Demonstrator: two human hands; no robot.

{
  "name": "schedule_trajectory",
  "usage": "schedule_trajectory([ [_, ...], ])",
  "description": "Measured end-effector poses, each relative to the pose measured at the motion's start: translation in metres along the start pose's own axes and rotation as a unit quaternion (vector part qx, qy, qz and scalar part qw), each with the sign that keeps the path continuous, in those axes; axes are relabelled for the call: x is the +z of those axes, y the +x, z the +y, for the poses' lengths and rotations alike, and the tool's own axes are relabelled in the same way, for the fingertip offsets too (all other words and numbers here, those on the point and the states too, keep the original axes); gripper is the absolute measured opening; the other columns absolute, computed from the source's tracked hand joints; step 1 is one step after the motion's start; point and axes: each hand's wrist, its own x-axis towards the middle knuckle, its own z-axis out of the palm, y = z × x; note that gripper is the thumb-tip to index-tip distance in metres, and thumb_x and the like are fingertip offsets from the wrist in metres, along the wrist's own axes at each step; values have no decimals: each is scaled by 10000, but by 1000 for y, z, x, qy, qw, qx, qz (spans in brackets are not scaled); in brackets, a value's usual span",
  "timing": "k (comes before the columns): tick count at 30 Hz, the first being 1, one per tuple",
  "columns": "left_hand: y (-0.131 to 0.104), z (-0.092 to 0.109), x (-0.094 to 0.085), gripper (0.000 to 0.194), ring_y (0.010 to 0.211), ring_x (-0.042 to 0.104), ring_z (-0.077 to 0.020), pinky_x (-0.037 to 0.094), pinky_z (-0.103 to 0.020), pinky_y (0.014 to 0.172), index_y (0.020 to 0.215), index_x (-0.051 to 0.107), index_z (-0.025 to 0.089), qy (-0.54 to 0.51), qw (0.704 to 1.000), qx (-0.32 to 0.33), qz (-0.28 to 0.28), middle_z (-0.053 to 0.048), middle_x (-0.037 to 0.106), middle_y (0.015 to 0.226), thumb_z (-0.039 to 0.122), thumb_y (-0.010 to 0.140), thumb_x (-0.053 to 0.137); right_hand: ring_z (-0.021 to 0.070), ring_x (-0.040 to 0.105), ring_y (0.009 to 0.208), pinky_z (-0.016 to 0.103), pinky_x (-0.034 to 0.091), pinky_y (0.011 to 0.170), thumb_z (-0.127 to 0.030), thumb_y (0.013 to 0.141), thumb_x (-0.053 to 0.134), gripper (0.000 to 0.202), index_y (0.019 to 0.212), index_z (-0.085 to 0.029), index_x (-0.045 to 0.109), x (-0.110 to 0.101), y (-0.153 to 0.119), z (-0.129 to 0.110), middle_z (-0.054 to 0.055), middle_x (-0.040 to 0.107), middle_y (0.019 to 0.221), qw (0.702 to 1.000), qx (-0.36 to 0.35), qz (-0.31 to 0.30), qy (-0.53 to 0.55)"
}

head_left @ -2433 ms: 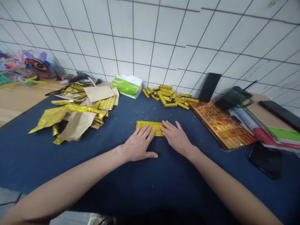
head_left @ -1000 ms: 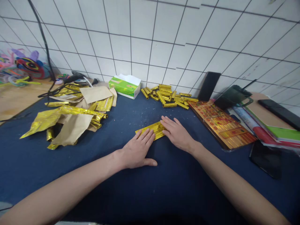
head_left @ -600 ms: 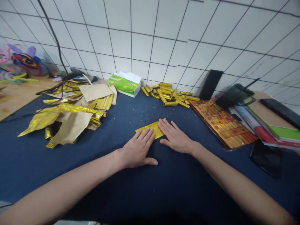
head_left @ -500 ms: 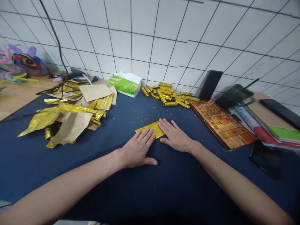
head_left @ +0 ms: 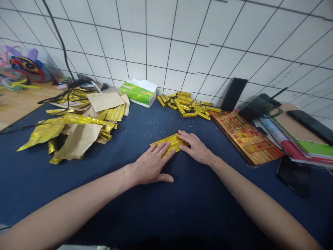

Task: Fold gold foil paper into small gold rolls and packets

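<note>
A flat strip of shiny gold paper (head_left: pixel 172 141) lies slanted on the dark blue table cover (head_left: pixel 192 205). My left hand (head_left: pixel 153 165) rests palm down with its fingers stretched over the strip's left part and its thumb out to the side. At the strip's right end, my right hand (head_left: pixel 196 147) is bent, its fingertips and thumb on either side of the gold paper's edge. Behind the strip, by the wall, sits a pile of small rolled gold tubes (head_left: pixel 184 100).
Crumpled gold and brown paper (head_left: pixel 80 139) lies at the left, with a black cable over it. A green tissue pack (head_left: pixel 139 92) stands by the wall. To the right are a gold-red packet (head_left: pixel 247 139), a dark mug (head_left: pixel 260 106), a phone (head_left: pixel 293 175) and stacked books (head_left: pixel 301 133).
My right hand's fingers have curled in from lying flat, and its thumb has come up to the strip's end. More of the gold paper shows between my hands. My left hand has hardly moved.
</note>
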Motion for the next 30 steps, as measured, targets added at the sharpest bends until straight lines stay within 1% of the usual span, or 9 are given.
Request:
schedule_trajectory([
  [5,0,-1,0,864,1322,214,-313,184,-459,1043,1373,243,139,-11,1000,1,9,-194,279,1416,726,740,279,202,302,1302,501,187,1054,-313,842,439,402,1232,-219,479,0,1,-2,82,384,1389,1000,11,10,18],
  [9,2,-3,-3,832,1310,258,-285,210,-433,1045,1355,253,97,-39,999,-10,18,-186,327,1395,688,770,302,196,398,1243,434,283,1030,-276,789,517,298,1072,-200,570,-2,2,2,88,458,1336,996,22,44,70],
  [11,4,-5,-4,752,1278,327,-259,250,-404,1032,1328,284,80,-60,997,-28,29,-179,384,1361,624,811,329,196,448,1200,411,326,1007,-254,771,535,238,997,-202,590,-4,2,3,87,480,1317,994,28,55,93],
  [14,8,-6,-5,571,1202,427,-233,314,-371,991,1258,369,98,-85,994,-52,49,-156,468,1291,502,854,385,203,496,1150,398,364,975,-232,757,546,174,917,-194,603,-8,4,3,91,505,1290,993,22,49,104],
  [16,9,-6,-5,473,1166,460,-223,336,-362,972,1211,409,116,-94,992,-61,58,-139,500,1256,436,864,411,202,527,1108,381,392,944,-222,754,550,127,858,-183,610,-10,6,4,96,530,1263,994,11,37,105],
  [18,10,-6,-4,431,1155,468,-219,338,-363,968,1197,418,126,-96,991,-65,64,-128,506,1248,400,864,426,196,540,1086,365,404,925,-205,755,546,73,783,-175,606,-13,8,4,100,545,1244,995,5,29,100],
  [20,10,-6,-4,452,1169,453,-219,330,-366,975,1227,395,131,-89,992,-62,66,-125,488,1270,392,861,435,194,533,1092,367,394,933,-193,754,545,57,723,-178,590,-15,11,4,95,552,1235,996,2,30,84],
  [24,10,-6,-4,548,1201,414,-235,319,-377,979,1306,334,130,-60,996,-40,52,-127,459,1298,426,856,434,200,526,1097,404,365,957,-197,748,562,65,685,-188,575,-17,14,3,82,567,1215,999,-11,21,37],
  [30,8,-5,-4,599,1220,380,-277,293,-418,985,1318,359,162,-19,999,-19,26,-154,423,1311,529,845,375,206,533,1080,415,378,941,-197,748,566,76,672,-190,570,-17,16,0,80,572,1194,1000,-16,24,11],
])
